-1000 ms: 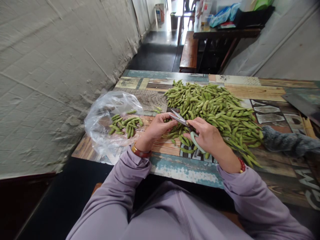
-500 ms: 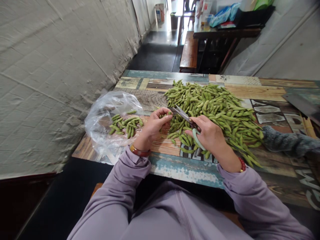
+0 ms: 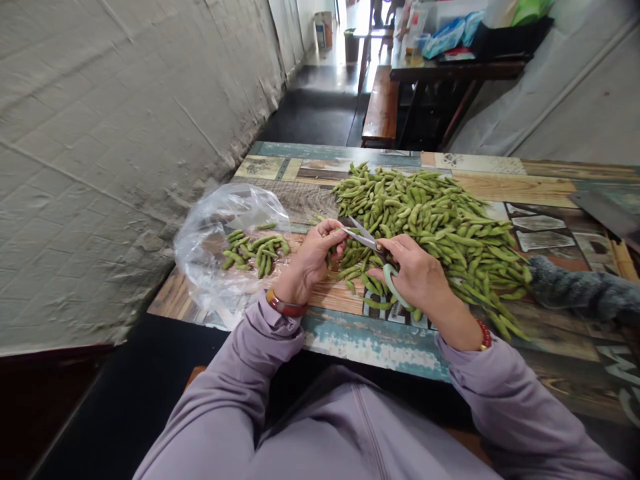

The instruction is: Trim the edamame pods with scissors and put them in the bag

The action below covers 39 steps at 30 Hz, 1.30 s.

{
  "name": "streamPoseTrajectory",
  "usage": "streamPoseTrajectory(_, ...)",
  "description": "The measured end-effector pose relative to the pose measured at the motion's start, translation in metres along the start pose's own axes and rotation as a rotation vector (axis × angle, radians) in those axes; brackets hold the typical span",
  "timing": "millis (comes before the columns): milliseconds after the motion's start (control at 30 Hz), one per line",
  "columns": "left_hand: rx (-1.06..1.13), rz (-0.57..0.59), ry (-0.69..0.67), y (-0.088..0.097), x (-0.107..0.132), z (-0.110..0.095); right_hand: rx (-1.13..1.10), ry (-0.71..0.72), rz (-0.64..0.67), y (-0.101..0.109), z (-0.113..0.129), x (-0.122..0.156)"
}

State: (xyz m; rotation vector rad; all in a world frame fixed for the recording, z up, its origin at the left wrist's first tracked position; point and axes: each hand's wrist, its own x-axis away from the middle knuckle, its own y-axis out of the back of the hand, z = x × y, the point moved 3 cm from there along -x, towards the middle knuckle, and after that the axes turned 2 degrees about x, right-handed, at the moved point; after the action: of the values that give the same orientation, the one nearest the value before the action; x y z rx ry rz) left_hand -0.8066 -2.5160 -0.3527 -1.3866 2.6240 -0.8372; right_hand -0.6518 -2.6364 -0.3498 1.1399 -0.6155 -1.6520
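Observation:
A big heap of green edamame pods (image 3: 430, 213) lies on the patterned table (image 3: 360, 340). My left hand (image 3: 313, 260) is closed in a pinch on one edamame pod (image 3: 331, 235) at the heap's near left edge. My right hand (image 3: 417, 277) grips pale green-handled scissors (image 3: 373, 248), whose blades point left and meet the tip of that pod. To the left, a clear plastic bag (image 3: 220, 247) lies open on the table with several pods (image 3: 255, 250) on it.
A rough white wall runs along the left. A grey fuzzy sleeve or cloth (image 3: 580, 293) rests at the table's right edge. Beyond the table stand a wooden bench (image 3: 380, 107) and a dark table (image 3: 455, 67) with bags on it.
My left hand drew back slightly towards me with the pod, and the scissors followed to its tip. The view shifted a little.

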Motion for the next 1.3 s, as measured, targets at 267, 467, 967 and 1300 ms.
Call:
streamPoseTrajectory(267,-0.064,0.058,0.032,-0.011,0.004,0.005,-0.046,0.005,-0.001,-0.002,0.0,0.0)
streamPoseTrajectory(467,-0.074,0.047,0.006,-0.011,0.006,0.006,-0.045,0.019,-0.013,-0.001,0.0,0.0)
streamPoseTrajectory(967,-0.124,0.066,0.016,-0.01,0.005,0.003,-0.002,0.026,0.03,0.0,0.001,0.0)
streamPoseTrajectory(1300,-0.076,0.021,0.006,-0.003,0.002,-0.003,0.009,0.032,0.027,-0.003,-0.004,0.001)
